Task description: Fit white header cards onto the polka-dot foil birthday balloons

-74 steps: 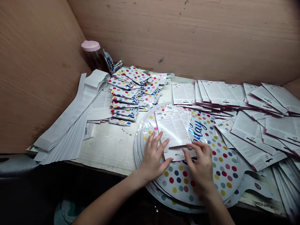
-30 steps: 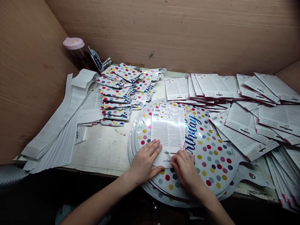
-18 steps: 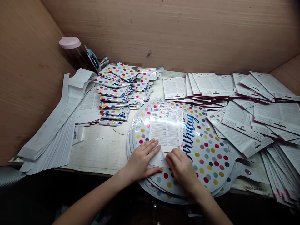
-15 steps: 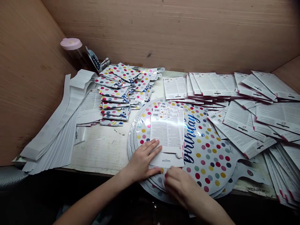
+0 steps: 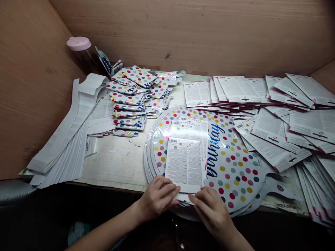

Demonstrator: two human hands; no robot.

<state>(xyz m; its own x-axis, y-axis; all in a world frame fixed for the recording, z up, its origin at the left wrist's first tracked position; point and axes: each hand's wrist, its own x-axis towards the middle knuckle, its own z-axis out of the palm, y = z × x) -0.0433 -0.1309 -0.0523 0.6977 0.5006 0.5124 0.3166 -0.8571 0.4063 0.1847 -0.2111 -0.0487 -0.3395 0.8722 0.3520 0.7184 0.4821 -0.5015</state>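
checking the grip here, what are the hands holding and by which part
Both the left hand and right hand pinch the near bottom edge of a white printed card lying on the dotted balloon stack.

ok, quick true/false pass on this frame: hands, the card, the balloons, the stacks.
1. Both hands hold the near edge of the printed card. True: left hand, right hand.
2. The card lies over the dotted round balloon. True.
3. The folded dotted balloons are stacked at the right. False: they sit back left.
4. The bottle lid is blue. False: it is pink.
5. White printed cards spread across the right side. True.
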